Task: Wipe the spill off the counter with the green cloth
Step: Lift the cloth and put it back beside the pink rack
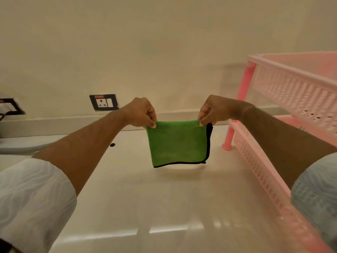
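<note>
A folded green cloth (177, 143) with a black hem hangs in the air above the glossy cream counter (145, 198). My left hand (140, 113) pinches its top left corner and my right hand (212, 111) pinches its top right corner. The cloth's lower edge hovers just above the counter, casting a faint shadow below it. I cannot make out a spill on the counter; a small dark spot (112, 144) lies to the left of the cloth.
A pink two-tier plastic rack (284, 84) stands on the right, its leg (228, 139) close to the cloth. A wall socket (104, 102) sits behind my left hand, another socket plate (9, 106) at far left. A pale hose (21, 147) lies at left.
</note>
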Available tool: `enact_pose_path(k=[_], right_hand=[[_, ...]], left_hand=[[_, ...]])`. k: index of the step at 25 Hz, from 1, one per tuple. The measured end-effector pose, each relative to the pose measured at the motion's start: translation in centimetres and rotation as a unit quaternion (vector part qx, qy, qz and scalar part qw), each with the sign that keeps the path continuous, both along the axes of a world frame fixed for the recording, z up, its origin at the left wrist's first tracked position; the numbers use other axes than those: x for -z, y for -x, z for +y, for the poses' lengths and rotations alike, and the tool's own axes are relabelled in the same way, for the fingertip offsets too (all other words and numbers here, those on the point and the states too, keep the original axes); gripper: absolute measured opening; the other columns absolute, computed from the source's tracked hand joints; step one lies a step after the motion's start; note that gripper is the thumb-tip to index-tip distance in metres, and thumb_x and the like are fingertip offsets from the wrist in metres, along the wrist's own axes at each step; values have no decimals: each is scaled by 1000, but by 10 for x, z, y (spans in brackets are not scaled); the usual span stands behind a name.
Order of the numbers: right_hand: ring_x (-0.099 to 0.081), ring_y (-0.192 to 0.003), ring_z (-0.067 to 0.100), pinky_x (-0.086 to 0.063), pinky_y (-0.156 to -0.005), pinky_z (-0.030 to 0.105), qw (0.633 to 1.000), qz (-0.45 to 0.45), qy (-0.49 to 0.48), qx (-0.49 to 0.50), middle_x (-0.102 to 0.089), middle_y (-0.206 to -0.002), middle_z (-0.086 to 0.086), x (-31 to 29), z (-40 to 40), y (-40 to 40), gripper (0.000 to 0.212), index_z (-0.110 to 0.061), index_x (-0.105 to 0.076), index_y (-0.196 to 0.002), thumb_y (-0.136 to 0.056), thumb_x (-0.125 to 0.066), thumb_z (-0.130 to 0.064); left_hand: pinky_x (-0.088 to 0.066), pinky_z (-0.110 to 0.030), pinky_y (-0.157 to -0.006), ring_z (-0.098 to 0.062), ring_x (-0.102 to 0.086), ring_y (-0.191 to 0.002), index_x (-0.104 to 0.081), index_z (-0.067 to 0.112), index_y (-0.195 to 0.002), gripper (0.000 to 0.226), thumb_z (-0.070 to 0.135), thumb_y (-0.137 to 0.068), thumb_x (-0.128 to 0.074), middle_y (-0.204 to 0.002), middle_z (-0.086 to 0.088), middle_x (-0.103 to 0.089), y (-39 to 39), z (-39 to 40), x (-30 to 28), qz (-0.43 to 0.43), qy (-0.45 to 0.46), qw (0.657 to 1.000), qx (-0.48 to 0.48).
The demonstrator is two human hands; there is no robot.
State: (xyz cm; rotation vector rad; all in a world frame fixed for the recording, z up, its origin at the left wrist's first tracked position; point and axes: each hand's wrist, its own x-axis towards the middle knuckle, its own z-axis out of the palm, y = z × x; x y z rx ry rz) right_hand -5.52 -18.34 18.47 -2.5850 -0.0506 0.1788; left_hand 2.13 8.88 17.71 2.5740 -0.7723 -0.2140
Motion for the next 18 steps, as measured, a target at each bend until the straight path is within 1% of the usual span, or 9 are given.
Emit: enact_pose_path(k=[1, 3, 5, 9, 11, 13, 15, 17, 18], right_hand=[[-66, -54, -2, -50, -51, 11, 1000, -9, 8, 10, -74, -68, -5, 5, -8, -8, 9, -13, -80, -85, -77, -81, -8], [-64, -51, -2, -48, -51, 11, 998, -35, 34, 27, -72, -66, -8, 14, -21, -22, 9, -15, -79, -84, -77, -80, -9], [-61, -54, -1, -45, -56, 13, 994, -81, 69, 37, -72, -70, -7, 21, -30, -35, 11, -13, -80, -88, -77, -79, -9], [-65, -71, 15, -50, -73, 24, 966, -224, 108, 68, -77, -84, 6, 41, -39, -49, 17, -11, -80, -93, -78, -71, -10], [-69, -76, 23, -54, -75, 30, 960, -242, 124, 64, -78, -84, 8, 61, -39, -46, 18, -12, -80, -91, -77, -69, -11], [-70, -76, 26, -53, -72, 30, 970, -181, 159, 32, -77, -80, 6, 88, -38, -36, 15, -14, -80, -85, -74, -70, -12], [-70, -74, 21, -54, -72, 28, 985, -58, 163, -4, -77, -79, 2, 120, -37, -22, 12, -15, -79, -83, -73, -74, -10], [-71, -77, 16, -55, -75, 25, 986, 54, 156, -33, -77, -85, 1, 149, -35, -10, 15, -14, -79, -87, -73, -76, -8], [-71, -78, 15, -55, -74, 26, 983, 92, 151, -40, -77, -85, 0, 159, -36, -8, 15, -14, -79, -86, -73, -76, -8]], left_hand=[[-53, -11, -54, -6, -68, -64, -76, 12, -85, 14, 11, -72, -82, -74, 2, -73, -8, -10, 5, -21, -9, 1000, 3], [-56, -21, -66, -10, -66, -69, -77, 11, -88, 16, 11, -73, -80, -79, -3, -74, -21, -27, 15, -69, -17, 997, 1], [-58, -31, -75, -16, -66, -75, -77, 10, -89, 15, 10, -74, -77, -84, -6, -75, -31, -42, 24, -118, -5, 993, -15], [-57, -36, -77, -24, -68, -81, -76, 11, -89, 15, 9, -76, -68, -87, -8, -75, -44, -60, 44, -210, 32, 976, -52], [-58, -39, -78, -27, -68, -82, -76, 12, -90, 17, 10, -77, -66, -89, -9, -75, -40, -63, 65, -208, 46, 975, -62], [-57, -39, -79, -30, -68, -82, -76, 15, -90, 19, 11, -76, -63, -89, -9, -76, -25, -62, 98, -181, 1, 983, -22], [-57, -38, -78, -30, -68, -84, -76, 18, -90, 22, 13, -75, -61, -90, -7, -76, -2, -59, 137, -122, -76, 989, 47], [-57, -36, -75, -26, -69, -81, -76, 19, -88, 22, 13, -74, -60, -88, -2, -76, 18, -56, 168, -58, -132, 984, 107], [-57, -34, -71, -24, -68, -80, -75, 20, -87, 20, 15, -74, -60, -86, 1, -76, 23, -55, 179, -42, -146, 981, 124]])
